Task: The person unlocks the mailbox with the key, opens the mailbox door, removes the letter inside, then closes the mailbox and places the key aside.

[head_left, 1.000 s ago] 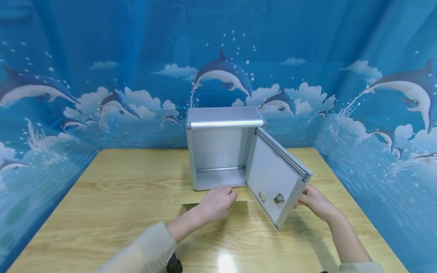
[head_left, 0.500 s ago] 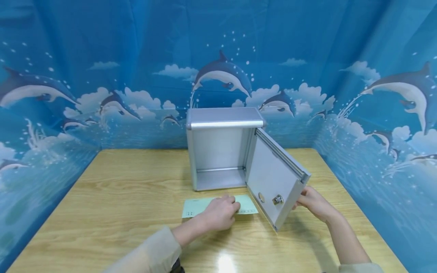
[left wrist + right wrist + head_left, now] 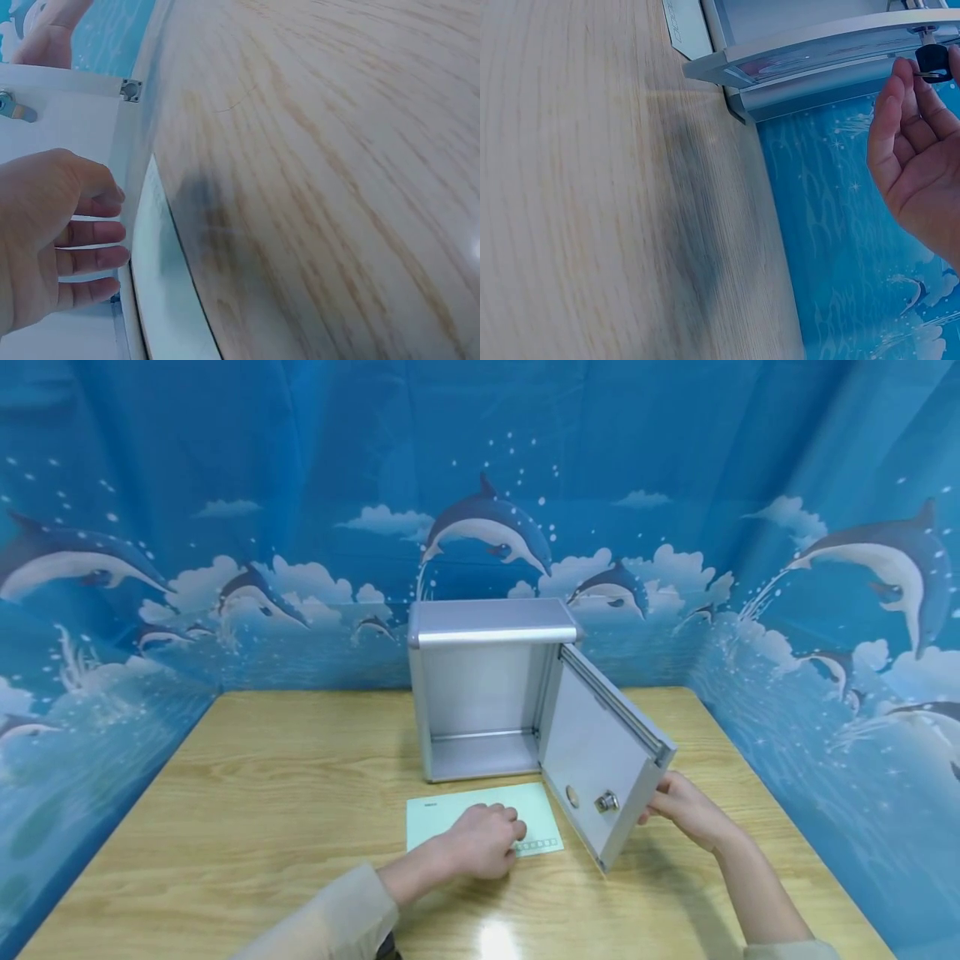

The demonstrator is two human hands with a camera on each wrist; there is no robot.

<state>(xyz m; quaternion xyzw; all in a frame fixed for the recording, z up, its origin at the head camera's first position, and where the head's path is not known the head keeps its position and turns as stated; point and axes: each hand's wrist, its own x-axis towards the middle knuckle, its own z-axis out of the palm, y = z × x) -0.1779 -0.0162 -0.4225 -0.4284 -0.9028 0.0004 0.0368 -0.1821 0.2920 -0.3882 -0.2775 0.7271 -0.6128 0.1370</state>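
In the head view, a pale green envelope (image 3: 536, 806) lies on the table in front of a silver metal box (image 3: 498, 618), partly covered by my left hand (image 3: 486, 842). In the left wrist view that hand's fingers are loosely bent and hold nothing, close above the envelope (image 3: 165, 292). The box's hinged door (image 3: 588, 735) stands wide ajar to the right, a lock (image 3: 607, 802) on its inner face. Behind the door's free edge is my right hand (image 3: 690, 810). In the right wrist view its fingertips pinch a black-headed key (image 3: 932, 61) sitting in the lock.
The wooden table (image 3: 285, 777) is bordered at the back and sides by a blue dolphin-print curtain (image 3: 300, 485). The box stands near the back edge, and its door reaches out over the table right of the envelope.
The envelope, earlier tilted under my left hand, has come down flat on the table, and the left hand has let go and drawn slightly nearer. The door has shifted very slightly left with my right hand.
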